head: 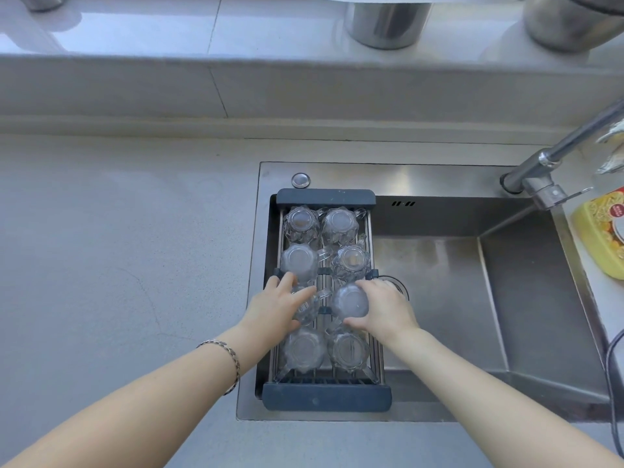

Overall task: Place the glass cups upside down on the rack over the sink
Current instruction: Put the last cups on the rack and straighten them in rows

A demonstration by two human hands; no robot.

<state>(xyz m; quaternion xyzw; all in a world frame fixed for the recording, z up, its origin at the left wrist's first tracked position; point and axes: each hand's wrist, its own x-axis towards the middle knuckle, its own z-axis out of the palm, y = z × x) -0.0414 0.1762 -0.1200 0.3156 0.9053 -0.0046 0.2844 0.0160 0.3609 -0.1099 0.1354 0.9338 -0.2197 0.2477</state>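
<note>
A wire rack (326,398) with dark end bars spans the left part of the steel sink (472,298). Several clear glass cups stand upside down on it in two columns, among them the far left one (300,222) and the near right one (349,349). My left hand (275,307) grips a glass cup (307,310) in the third row of the left column. My right hand (385,307) holds the glass cup (349,300) beside it in the right column, base up. Both cups sit at rack level.
A chrome tap (547,163) reaches over the sink from the right. A yellow package (601,231) lies on the sink's right rim. Metal pots (385,21) stand on the ledge behind. Grey counter (118,248) lies left of the sink. A dark cable (613,366) hangs at right.
</note>
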